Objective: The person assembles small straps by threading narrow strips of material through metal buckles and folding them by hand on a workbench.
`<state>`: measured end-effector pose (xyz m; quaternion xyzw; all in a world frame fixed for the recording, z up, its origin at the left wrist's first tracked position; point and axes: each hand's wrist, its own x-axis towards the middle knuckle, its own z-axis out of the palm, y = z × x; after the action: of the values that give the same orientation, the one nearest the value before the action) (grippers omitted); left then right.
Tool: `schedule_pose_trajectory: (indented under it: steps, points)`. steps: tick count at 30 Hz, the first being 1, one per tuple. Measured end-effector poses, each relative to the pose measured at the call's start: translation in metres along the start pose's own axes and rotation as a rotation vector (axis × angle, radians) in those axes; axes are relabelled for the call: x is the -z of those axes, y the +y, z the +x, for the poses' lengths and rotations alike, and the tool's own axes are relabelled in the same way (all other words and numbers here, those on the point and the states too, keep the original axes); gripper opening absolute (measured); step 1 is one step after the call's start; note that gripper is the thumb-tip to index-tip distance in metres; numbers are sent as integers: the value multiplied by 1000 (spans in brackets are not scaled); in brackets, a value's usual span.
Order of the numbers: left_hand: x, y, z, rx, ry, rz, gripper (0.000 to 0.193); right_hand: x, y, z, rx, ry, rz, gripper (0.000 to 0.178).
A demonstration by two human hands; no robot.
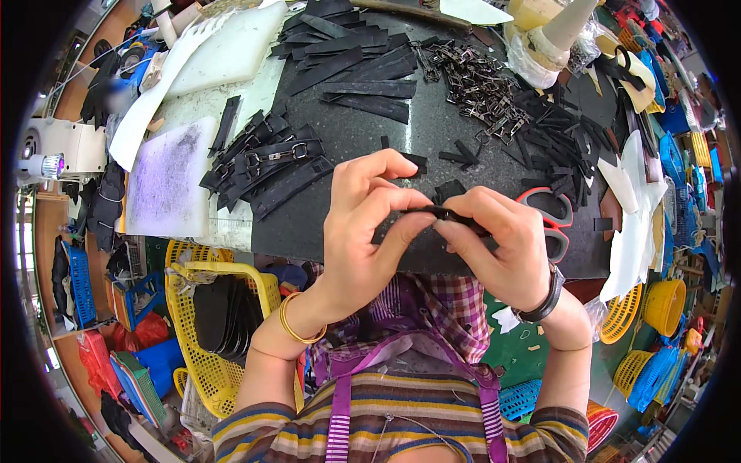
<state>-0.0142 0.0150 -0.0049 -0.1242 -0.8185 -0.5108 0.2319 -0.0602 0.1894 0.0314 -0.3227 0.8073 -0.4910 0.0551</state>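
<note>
Above the near edge of the dark tabletop, my left hand [353, 239] and my right hand [511, 245] meet. Both pinch a small black strip [440, 211] between thumb and fingers; most of it is hidden by the fingertips. Beside my right hand lie scissors [566, 208] with red and black handles. Short black pieces [460, 153] are scattered just beyond the hands. To the left of my left hand is a stack of black straps [266, 166], some fitted with metal buckles [299, 150].
Farther off are a heap of metal clasps [486, 92], long black strips [347, 65] and small black pieces [567, 143]. A white cutting board [170, 181] lies at the left. Below it stands a yellow basket [181, 309]. A white cone [567, 35] stands at the far right.
</note>
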Motion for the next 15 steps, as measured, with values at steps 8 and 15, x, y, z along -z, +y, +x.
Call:
schedule_pose_trajectory:
  steps: [8, 15]
  points:
    - [2, 9, 9, -158, -156, 81, 20, 13, 7, 2, -194, -91, 102, 10]
    - [14, 2, 15, 276, -324, -367, 10, 21, 12, 3, -127, -204, 91, 14]
